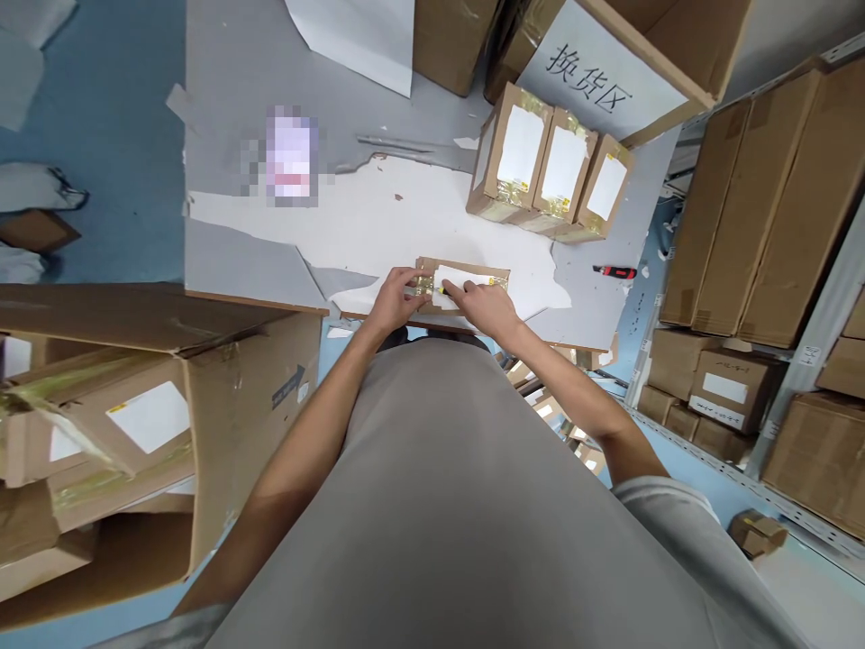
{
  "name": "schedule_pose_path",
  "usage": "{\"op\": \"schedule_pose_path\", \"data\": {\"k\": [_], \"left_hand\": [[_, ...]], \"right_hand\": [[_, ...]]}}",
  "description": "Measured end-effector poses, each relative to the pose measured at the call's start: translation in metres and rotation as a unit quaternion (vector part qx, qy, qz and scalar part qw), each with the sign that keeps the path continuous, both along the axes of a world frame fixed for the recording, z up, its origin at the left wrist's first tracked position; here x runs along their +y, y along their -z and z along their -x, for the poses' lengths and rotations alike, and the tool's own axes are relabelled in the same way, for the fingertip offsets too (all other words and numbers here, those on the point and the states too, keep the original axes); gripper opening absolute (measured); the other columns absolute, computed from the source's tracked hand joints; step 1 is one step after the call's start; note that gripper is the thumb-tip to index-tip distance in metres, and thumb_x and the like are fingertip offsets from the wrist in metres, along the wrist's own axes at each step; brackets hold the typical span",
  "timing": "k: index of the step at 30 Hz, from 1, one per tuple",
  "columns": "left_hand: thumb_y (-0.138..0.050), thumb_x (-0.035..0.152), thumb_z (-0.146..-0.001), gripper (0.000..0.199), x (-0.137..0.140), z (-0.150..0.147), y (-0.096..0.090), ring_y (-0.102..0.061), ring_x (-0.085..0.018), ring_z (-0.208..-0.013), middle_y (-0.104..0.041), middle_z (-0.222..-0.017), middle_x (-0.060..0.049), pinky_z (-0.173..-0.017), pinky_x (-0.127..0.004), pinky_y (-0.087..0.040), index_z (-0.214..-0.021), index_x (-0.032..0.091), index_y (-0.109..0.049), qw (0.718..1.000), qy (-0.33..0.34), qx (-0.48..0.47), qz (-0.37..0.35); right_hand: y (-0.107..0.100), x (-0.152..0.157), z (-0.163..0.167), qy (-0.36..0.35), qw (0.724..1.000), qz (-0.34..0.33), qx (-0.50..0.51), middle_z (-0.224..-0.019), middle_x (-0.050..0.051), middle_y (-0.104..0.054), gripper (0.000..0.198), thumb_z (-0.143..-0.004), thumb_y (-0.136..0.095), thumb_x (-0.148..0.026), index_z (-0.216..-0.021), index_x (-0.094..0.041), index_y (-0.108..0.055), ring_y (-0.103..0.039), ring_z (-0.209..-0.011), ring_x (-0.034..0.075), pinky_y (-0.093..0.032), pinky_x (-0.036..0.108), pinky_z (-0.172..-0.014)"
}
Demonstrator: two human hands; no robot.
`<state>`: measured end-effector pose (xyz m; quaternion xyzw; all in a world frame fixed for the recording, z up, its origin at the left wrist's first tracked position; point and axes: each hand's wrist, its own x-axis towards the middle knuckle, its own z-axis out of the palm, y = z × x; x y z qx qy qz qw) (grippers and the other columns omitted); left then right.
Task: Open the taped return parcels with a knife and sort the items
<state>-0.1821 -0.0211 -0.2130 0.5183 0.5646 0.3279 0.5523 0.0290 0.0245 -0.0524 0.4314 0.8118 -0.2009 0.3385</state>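
A small cardboard box (501, 274) with a white label and clear tape lies at the table's front edge, close to my body. My left hand (397, 297) grips its left end, fingers on the far side and thumb on the near side. Over the label, my right hand (481, 305) is closed around a small utility knife (443, 290), with the forefinger stretched along it. Only the yellow-and-black front and thin blade of the knife show, pointing left at the taped end. The rest of the knife is hidden by the hand.
Three taped, labelled boxes (519, 149) stand at the back right, beside a bin with a white sign (595, 77). A red-and-black utility knife (614, 271) lies on the right. A large carton (253, 433) of boxes is at left; shelves of cartons (736, 216) line the right.
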Motion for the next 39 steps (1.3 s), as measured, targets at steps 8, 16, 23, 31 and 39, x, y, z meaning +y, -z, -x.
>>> {"op": "schedule_pose_path", "data": {"k": [8,16,23,31,39], "left_hand": [[-0.084,0.036,-0.088,0.051,0.0,0.0,-0.003,-0.07,-0.027,-0.115,-0.064,-0.14,-0.013,-0.086,-0.037,-0.069,-0.138,0.027,-0.079,1.0,-0.005,0.007,0.016],[-0.08,0.039,-0.089,0.048,-0.002,-0.007,-0.007,-0.07,-0.027,-0.114,-0.066,-0.145,-0.013,-0.085,-0.038,-0.068,-0.135,0.027,-0.08,0.999,-0.033,0.019,0.029],[-0.079,0.044,-0.091,0.048,-0.005,-0.018,-0.014,-0.072,-0.027,-0.113,-0.067,-0.147,-0.013,-0.085,-0.037,-0.067,-0.136,0.026,-0.078,0.998,-0.036,0.046,0.035],[-0.074,0.052,-0.098,0.044,-0.011,-0.036,-0.018,-0.076,-0.025,-0.106,-0.073,-0.144,-0.011,-0.083,-0.036,-0.065,-0.134,0.027,-0.076,0.988,-0.068,0.134,0.016],[-0.073,0.058,-0.096,0.048,-0.013,-0.047,-0.012,-0.077,-0.026,-0.106,-0.074,-0.145,-0.012,-0.077,-0.034,-0.064,-0.132,0.026,-0.075,0.986,-0.091,0.141,0.019]], "right_hand": [[-0.007,0.005,0.025,-0.041,0.999,-0.008,0.003,-0.135,0.026,-0.077,0.056,-0.115,-0.034,-0.009,-0.17,-0.013,-0.047,-0.08,-0.118,0.031,-0.056,0.037,-0.091],[-0.013,0.012,-0.024,-0.022,0.999,0.015,-0.045,-0.13,0.027,-0.08,0.047,-0.108,-0.039,0.003,-0.146,-0.007,-0.064,-0.08,-0.117,0.031,-0.053,0.036,-0.088],[-0.016,0.007,-0.066,0.005,0.999,0.021,-0.05,-0.127,0.026,-0.081,0.049,-0.107,-0.041,0.004,-0.149,-0.006,-0.064,-0.081,-0.114,0.032,-0.05,0.036,-0.082],[-0.006,-0.001,-0.111,0.018,0.999,0.024,-0.041,-0.124,0.022,-0.08,0.051,-0.105,-0.052,0.003,-0.153,-0.011,-0.063,-0.081,-0.108,0.03,-0.047,0.033,-0.079],[0.002,-0.009,-0.164,0.024,0.999,0.017,-0.023,-0.12,0.019,-0.078,0.053,-0.107,-0.046,0.0,-0.155,-0.015,-0.062,-0.078,-0.105,0.029,-0.04,0.035,-0.077]]}}
